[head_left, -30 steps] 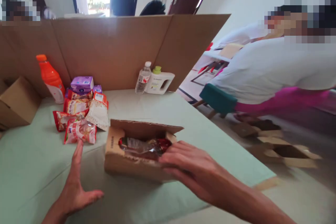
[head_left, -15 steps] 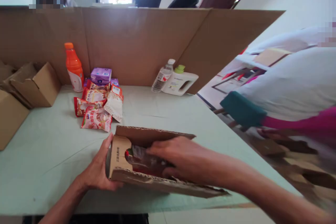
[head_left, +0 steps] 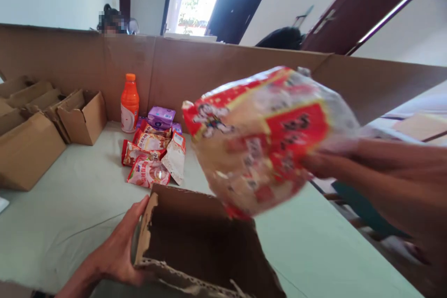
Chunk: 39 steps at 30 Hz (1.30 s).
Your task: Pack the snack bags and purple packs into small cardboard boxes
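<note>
My right hand (head_left: 323, 163) grips a large snack bag (head_left: 258, 135), red and clear plastic with a cartoon child printed on one corner. The bag is tilted in the air above an open cardboard box (head_left: 195, 223) and slightly blurred. Around the left end of that box my left hand (head_left: 120, 247) is wrapped, its thumb at the top edge. The box has torn, ragged rims, and its brown inner walls show. Just behind it lie several small snack packets (head_left: 148, 172), red, pink and white.
An orange drink bottle (head_left: 129, 104) stands at the back beside purple tissue packs (head_left: 161, 116). Several open cardboard boxes (head_left: 31, 153) sit at the left. A tall cardboard panel (head_left: 129, 60) bounds the table's far side. Behind it a person's head shows.
My right hand has come up out of the box with the snack bag. My left hand stays on the box end. The view has swung, and the clear bottle and white jug are no longer visible.
</note>
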Tool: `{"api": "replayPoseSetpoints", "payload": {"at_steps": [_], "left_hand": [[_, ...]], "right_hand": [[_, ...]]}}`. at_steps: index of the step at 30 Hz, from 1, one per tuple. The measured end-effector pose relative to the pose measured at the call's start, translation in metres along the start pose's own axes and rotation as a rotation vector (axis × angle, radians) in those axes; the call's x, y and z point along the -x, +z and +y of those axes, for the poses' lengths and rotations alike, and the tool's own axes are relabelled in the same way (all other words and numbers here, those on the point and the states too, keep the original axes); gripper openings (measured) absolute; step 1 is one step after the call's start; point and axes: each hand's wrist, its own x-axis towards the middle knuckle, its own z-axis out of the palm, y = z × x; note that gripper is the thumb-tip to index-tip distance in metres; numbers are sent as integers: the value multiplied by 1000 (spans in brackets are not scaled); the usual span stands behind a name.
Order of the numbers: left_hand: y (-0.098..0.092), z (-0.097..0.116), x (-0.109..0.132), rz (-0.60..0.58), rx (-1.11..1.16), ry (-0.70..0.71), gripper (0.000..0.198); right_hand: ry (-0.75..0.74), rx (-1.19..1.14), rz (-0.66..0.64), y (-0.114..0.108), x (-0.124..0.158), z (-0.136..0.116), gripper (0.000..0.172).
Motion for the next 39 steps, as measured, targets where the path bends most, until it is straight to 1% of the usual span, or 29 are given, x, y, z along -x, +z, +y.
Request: {"api": "replayPoseSetpoints", "payload": {"at_steps": [1,3,5,7,8,9,11,13,15,17,20,23,26,28,29,30,32,33,35,37,39], "left_hand": [[-5,1,6,18,-6,-17,116],[-13,4,17,55,-19,-63,115],[-19,7,26,100,-12,-131,116],[-23,8,33,142,19,-192,119],[-25,7,37,159,30,-207,121],[-27,6,41,170,29,-210,122],[-32,0,49,190,14,-191,122],[-42,-6,58,219,1,-176,122],[-58,-9,66,301,-20,-196,123],[-80,-9,74,440,-42,-258,125],[-113,-6,84,706,-56,-323,130],[-138,-11,90,932,-192,-302,129],[-154,-29,85,1124,-397,-260,125],[-161,-47,74,1238,-513,-266,120],[-162,-56,67,1273,-554,-283,117],[-163,-66,60,1291,-574,-304,114],[-160,-83,45,1287,-566,-346,110],[-157,-90,40,1279,-553,-365,109],[-150,-101,33,1274,-533,-405,109],[-143,-106,34,1282,-512,-446,107],[-138,-107,40,1283,-482,-489,102]], "right_hand": [[-16,-25,-8,10,-14,-11,33],[-132,-81,-35,42,-46,-33,33],[-205,-40,-134,82,-78,-50,29],[-216,22,-234,125,-103,-57,20],[-216,34,-267,144,-110,-58,19],[-216,31,-292,161,-114,-58,23],[-232,2,-336,182,-111,-53,32],[-238,-65,-350,190,-98,-42,33],[-212,-168,-357,190,-81,-27,34],[-163,-271,-386,187,-61,-11,35],[-89,-366,-462,187,-30,4,34],[-11,-443,-519,197,1,8,34],[65,-528,-586,215,30,6,41],[84,-572,-620,228,47,3,45],[85,-587,-631,235,54,2,45],[81,-601,-637,242,62,1,45],[53,-626,-621,256,78,0,41],[32,-637,-595,262,87,-1,39],[7,-640,-489,273,104,-1,35],[11,-614,-353,278,119,-2,31],[11,-582,-257,279,129,-4,26]]}}
